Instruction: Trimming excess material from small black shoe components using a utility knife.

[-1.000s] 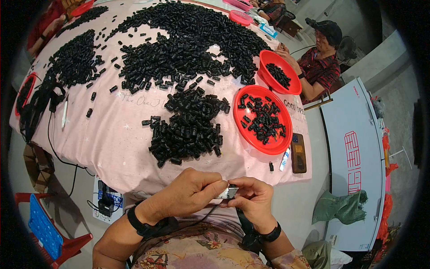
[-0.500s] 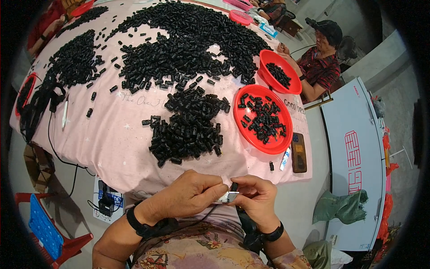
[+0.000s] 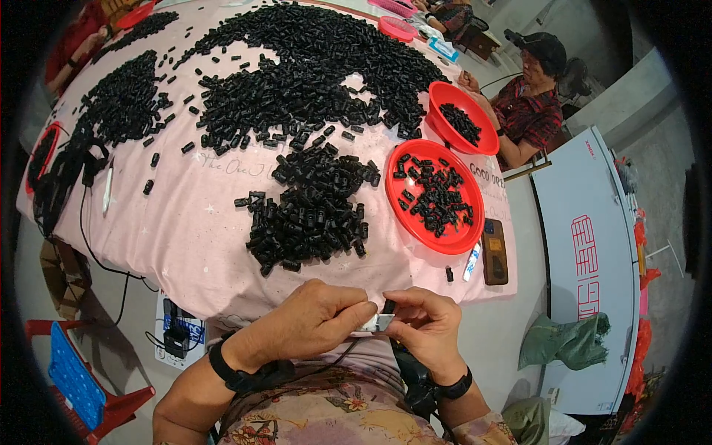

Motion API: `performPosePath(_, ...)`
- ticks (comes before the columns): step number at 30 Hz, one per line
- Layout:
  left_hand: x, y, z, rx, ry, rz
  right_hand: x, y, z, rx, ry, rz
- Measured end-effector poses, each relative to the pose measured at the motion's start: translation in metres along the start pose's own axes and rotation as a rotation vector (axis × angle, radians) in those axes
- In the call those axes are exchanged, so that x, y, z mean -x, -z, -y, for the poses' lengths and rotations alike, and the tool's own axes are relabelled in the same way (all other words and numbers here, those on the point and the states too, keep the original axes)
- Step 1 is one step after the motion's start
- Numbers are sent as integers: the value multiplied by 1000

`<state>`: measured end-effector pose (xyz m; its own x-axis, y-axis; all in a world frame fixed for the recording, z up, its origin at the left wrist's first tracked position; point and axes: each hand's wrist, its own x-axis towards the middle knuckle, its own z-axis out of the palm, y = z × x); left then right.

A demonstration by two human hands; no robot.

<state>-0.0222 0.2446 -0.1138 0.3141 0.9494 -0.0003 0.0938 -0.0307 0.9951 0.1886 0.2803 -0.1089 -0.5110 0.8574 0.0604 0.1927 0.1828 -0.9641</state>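
Observation:
My left hand (image 3: 319,319) is closed on a small flat blade (image 3: 384,323) with a shiny metal end and white wrapping near the thumb. Between the thumb and fingers of my right hand (image 3: 429,328) is a small black cylindrical plastic piece (image 3: 389,305), held against the blade just off the table's near edge. Its lower part is hidden by the blade and fingers. Beyond my hands lies a heap of similar black pieces (image 3: 308,222) on the pink tablecloth (image 3: 193,237). A red round basin (image 3: 393,211) with more black pieces stands to its right.
Much larger piles of black pieces (image 3: 297,96) cover the far table. A second red basin (image 3: 486,133) stands near a seated person in a cap (image 3: 530,96). A phone (image 3: 495,252) lies at the right edge. A red stool with a blue seat (image 3: 74,374) stands lower left.
Almost nothing differs. Both hands keep the same hold, with the blade and the black piece shifted only very slightly.

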Motion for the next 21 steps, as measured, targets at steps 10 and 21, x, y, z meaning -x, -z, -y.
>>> performPosePath(10, -1, 1, 1, 18, 2, -26, 2, -5, -2, -96, -82, -11)
performPosePath(21, 0, 6, 1, 73, 43, -21, 1, -6, -3, -153, -68, -22)
